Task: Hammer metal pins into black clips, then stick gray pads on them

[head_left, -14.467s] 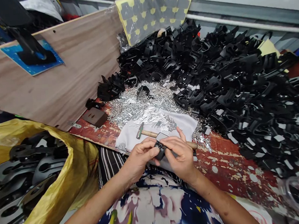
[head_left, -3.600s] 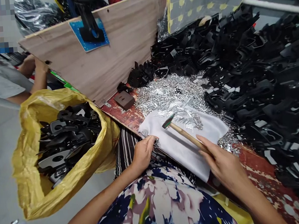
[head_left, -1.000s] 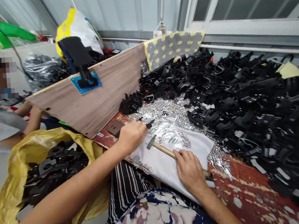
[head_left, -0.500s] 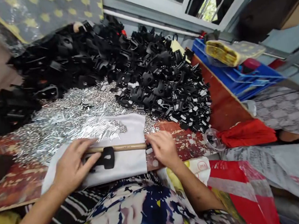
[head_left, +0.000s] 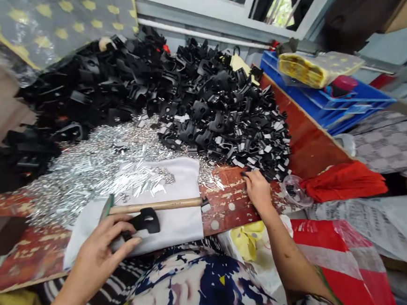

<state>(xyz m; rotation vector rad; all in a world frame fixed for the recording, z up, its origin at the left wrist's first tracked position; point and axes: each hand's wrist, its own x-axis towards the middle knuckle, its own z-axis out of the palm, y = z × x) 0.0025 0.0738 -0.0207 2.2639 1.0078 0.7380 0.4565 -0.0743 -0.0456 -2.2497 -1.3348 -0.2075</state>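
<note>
My left hand [head_left: 106, 242] is closed round a flat black plastic part [head_left: 148, 220] whose slotted end sticks out to the right over a white cloth [head_left: 183, 224]. Just beyond it lies a hammer with a pale wooden handle [head_left: 172, 204] and a green head [head_left: 106, 208]. Near the handle's end sits a small black-and-white clip [head_left: 205, 205]. My right hand [head_left: 259, 190] rests at the near edge of the clip pile [head_left: 254, 134], fingers curled together. Something small and dark shows at its fingertips, too small to make out.
Shiny metal pins [head_left: 85, 166] spread in a heap across the red worn table [head_left: 228, 202] and onto the cloth. Black plastic parts [head_left: 113, 79] are piled behind. To the right are a clear plastic cup [head_left: 294, 190], a red cloth [head_left: 346, 181] and a blue crate [head_left: 327, 110].
My right hand has moved right, from the hammer handle's end to the edge of the clip pile. My left hand has shifted slightly nearer me, uncovering the hammer head.
</note>
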